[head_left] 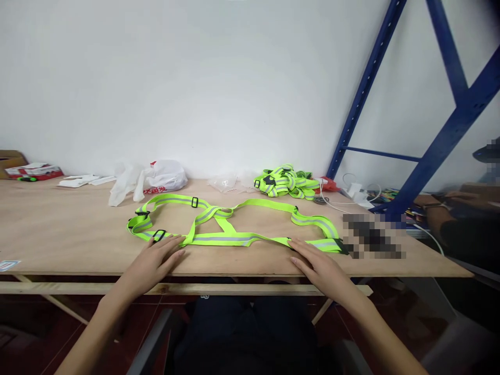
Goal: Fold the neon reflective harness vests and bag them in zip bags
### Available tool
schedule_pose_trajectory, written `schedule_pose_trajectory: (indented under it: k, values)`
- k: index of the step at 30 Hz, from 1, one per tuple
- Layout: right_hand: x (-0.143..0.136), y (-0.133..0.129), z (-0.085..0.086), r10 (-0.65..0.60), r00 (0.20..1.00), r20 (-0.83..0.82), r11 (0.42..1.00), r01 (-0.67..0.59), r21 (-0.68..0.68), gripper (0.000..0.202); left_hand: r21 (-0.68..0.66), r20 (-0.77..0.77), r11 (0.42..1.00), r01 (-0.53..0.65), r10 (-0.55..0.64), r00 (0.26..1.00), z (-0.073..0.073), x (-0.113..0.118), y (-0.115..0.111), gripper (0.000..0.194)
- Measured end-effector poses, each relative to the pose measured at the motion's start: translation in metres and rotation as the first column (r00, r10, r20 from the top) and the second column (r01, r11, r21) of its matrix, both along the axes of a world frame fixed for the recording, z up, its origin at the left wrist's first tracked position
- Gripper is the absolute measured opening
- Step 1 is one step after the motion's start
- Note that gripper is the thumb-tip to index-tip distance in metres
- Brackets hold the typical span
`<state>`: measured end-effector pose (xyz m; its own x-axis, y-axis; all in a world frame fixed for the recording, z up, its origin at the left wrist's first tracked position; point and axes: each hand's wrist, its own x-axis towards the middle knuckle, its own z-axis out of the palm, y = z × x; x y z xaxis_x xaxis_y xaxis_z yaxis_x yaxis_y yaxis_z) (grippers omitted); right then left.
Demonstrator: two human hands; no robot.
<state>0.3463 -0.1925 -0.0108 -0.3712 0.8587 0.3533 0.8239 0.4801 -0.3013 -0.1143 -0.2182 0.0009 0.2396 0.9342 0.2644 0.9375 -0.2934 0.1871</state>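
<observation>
Standing at the far left of a pale brown wooden tabletop (78, 224), a brown open cardboard box (10, 158) adjoins a red-and-white carton (37, 171). Flat white sheets (76, 181) lie next along the wall, followed by a translucent white plastic bag (124, 182) and a knotted-looking white plastic bag with red print (167, 174).

Nearer the front edge, a fluorescent yellow-green webbing harness with grey reflective stripes (222, 239) is spread in two broad loops, its straps crossing near the middle. The left hand (156, 260) is palm down, unclenched, fingers extended over the harness's front strap just beside a black plastic buckle (159, 236).

Thin clear plastic bags (223, 182) lie behind the crossing; right of them is a heaped bundle of similar yellow-green straps (287, 183). The right hand (322, 265), likewise relaxed and unclenched, has its fingertips at the right part of the front strap.

Further right, a dark object (373, 237) is obscured by pixelation. A blue metal rack (367, 83) rises behind it; another person's forearm (433, 203) shows beyond.
</observation>
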Motion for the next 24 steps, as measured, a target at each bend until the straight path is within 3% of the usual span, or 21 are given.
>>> schedule_pose_trajectory:
  k: [6, 14, 24]
  values:
    - [0.006, 0.007, -0.008, -0.062, 0.998, -0.016, 0.998, 0.063, 0.013, 0.045, 0.000, 0.041, 1.000, -0.020, 0.020, 0.999, 0.005, 0.012, 0.006, 0.058]
    - [0.006, 0.009, -0.010, -0.046, 0.998, -0.051, 0.997, 0.049, 0.052, 0.040, 0.022, 0.063, 0.996, -0.088, 0.086, 0.994, 0.003, 0.024, 0.020, 0.054]
    - [0.004, 0.012, -0.010, -0.083, 0.993, -0.089, 0.994, 0.089, 0.065, 0.038, -0.022, 0.033, 0.992, -0.121, 0.121, 0.992, 0.006, 0.029, 0.017, 0.058]
